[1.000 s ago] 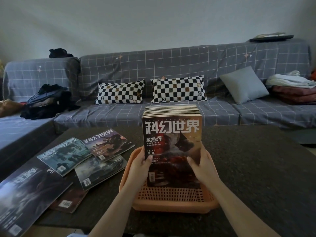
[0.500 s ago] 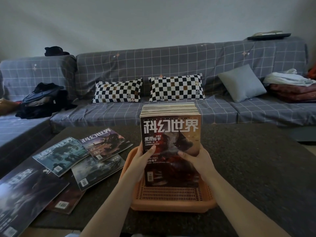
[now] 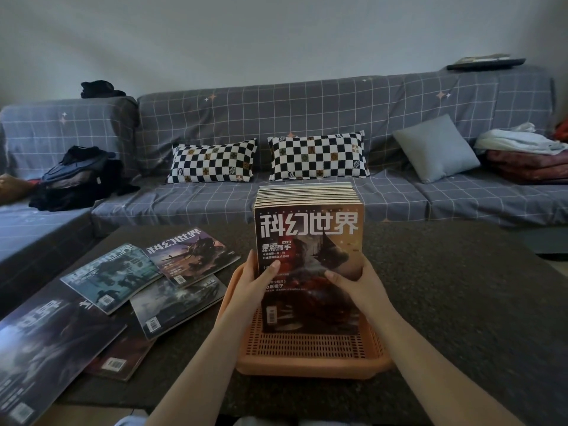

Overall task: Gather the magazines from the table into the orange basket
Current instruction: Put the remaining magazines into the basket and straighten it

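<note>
A thick stack of magazines (image 3: 309, 241) stands upright on its lower edge inside the orange basket (image 3: 310, 355), front cover facing me. My left hand (image 3: 256, 282) grips the stack's left side with the thumb across the cover. My right hand (image 3: 359, 282) grips the right side, thumb also on the cover. Several more magazines lie flat and overlapping on the dark table to the left: a purple one (image 3: 192, 256), a teal one (image 3: 112, 276), a grey one (image 3: 178, 304), a large dark one (image 3: 46, 358) and a reddish one (image 3: 121, 359) partly beneath the others.
The dark table (image 3: 445, 302) stretches to the right of the basket. Behind it runs a grey checked sofa (image 3: 307, 118) with two chequered pillows (image 3: 212, 161), a grey cushion (image 3: 435, 149), a dark bag (image 3: 76, 176) at left and folded cloth (image 3: 522, 155) at right.
The stack stays upright in the basket with both hands on it. My thumbs have shifted slightly on the cover and the view has moved a little.
</note>
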Motion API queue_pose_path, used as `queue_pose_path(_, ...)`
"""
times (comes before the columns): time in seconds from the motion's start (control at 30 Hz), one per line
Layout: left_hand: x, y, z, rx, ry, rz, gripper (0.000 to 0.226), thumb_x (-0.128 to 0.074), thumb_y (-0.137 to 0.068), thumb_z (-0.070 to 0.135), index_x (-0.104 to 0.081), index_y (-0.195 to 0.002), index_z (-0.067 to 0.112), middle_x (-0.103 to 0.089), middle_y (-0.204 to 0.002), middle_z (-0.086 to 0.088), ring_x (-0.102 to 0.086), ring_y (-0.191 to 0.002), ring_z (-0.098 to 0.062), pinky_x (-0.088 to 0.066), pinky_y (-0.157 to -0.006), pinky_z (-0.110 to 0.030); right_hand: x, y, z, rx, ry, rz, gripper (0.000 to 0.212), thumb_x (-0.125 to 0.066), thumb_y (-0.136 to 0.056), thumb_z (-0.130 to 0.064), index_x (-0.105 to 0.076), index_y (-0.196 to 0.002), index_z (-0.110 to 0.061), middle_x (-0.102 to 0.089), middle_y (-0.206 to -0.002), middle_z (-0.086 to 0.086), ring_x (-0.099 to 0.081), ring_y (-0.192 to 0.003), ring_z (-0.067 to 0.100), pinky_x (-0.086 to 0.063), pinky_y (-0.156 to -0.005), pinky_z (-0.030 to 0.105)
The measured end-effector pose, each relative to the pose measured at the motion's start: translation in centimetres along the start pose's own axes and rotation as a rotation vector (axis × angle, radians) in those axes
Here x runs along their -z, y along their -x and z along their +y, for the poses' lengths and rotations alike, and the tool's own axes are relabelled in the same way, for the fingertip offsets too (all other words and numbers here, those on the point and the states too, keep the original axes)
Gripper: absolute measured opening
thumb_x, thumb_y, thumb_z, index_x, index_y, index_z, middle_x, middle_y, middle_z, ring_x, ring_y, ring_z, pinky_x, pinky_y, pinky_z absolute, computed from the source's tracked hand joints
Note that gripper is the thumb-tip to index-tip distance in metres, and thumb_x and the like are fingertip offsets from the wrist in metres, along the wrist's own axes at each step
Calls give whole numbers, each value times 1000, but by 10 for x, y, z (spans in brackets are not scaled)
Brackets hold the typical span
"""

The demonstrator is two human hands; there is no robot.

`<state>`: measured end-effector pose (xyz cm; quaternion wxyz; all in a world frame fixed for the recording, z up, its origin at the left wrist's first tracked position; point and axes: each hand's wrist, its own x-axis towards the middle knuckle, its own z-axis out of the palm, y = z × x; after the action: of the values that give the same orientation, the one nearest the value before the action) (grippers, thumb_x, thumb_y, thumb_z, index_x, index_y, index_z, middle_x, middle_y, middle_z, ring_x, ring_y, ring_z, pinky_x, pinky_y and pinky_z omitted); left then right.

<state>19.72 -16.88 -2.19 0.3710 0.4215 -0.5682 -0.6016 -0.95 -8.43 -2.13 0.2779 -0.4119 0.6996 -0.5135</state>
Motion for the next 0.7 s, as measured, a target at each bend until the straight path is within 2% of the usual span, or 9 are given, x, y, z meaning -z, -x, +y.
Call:
queue_pose_path(0.1, 0, 8, 2, 5, -140, 82, 99, -67, -73, 59, -12, -151, 36, -43, -147, -1, -56, -112, -15, -52, -83, -34, 2, 5, 1, -30, 69, 15, 106, -78, -65, -47, -16, -148, -21, -35, -148, 5, -35, -134, 26, -33, -107, 46)
queue_pose_path(0.17, -1, 14, 3, -14, -248, 102, 89, -61, -83, 52, -9, -152, 33, -42, -148, -1, -54, -115, -14, -51, -87, -36, 3, 11, 2, -47, 91, 38, 109, -77, -67, -47, -10, -149, -20, -30, -151, 5, -32, -136, 26, -31, -109, 48)
queue_pose_path(0.27, 0, 27, 2, -30, -322, 132, 82, -58, -88, 47, -11, -153, 29, -46, -145, -2, -53, -123, -18, -48, -100, -47, 2, 25, 3, -1, 110, 76, 99, -77, -68, -44, -20, -146, -20, -38, -146, 2, -38, -132, 22, -35, -104, 43)
queue_pose_path(0.33, -1, 36, 1, -60, -372, 140, 73, -58, -89, 43, -21, -150, 25, -53, -140, 0, -56, -120, -15, -48, -100, -46, 1, 36, 3, 47, 118, 95, 88, -77, -69, -44, -29, -140, -27, -46, -138, -2, -45, -126, 17, -39, -100, 39)
queue_pose_path(0.4, -2, 43, 1, -92, -420, 152, 65, -57, -91, 40, -29, -146, 23, -58, -133, 4, -58, -116, -10, -50, -98, -44, 0, 43, 5, 73, 128, 107, 84, -77, -69, -43, -30, -138, -31, -48, -135, -5, -47, -123, 15, -41, -100, 38)
queue_pose_path(0.6, -5, 60, 5, -145, -448, 206, 44, -54, -94, 37, -42, -136, 32, -61, -124, 13, -58, -117, -9, -53, -94, -43, 0, 56, -2, 73, 77, 182, 78, -77, -73, -33, -32, -136, -27, -51, -127, -9, -51, -116, 11, -44, -96, 34)
queue_pose_path(0.67, -5, 64, 6, -137, -450, 230, 52, -54, -94, 38, -37, -142, 28, -56, -134, 9, -52, -125, -12, -50, -98, -45, -3, 63, -4, 66, 52, 245, 72, -78, -72, -32, -36, -130, -23, -51, -114, -12, -53, -97, 1, -46, -82, 20)
queue_pose_path(0.7, -5, 65, 6, -134, -449, 243, 56, -54, -94, 38, -34, -145, 26, -53, -138, 6, -51, -126, -13, -49, -99, -44, -5, 66, -5, 63, 51, 267, 65, -78, -72, -32, -40, -124, -22, -51, -108, -12, -52, -88, -2, -42, -72, 13)
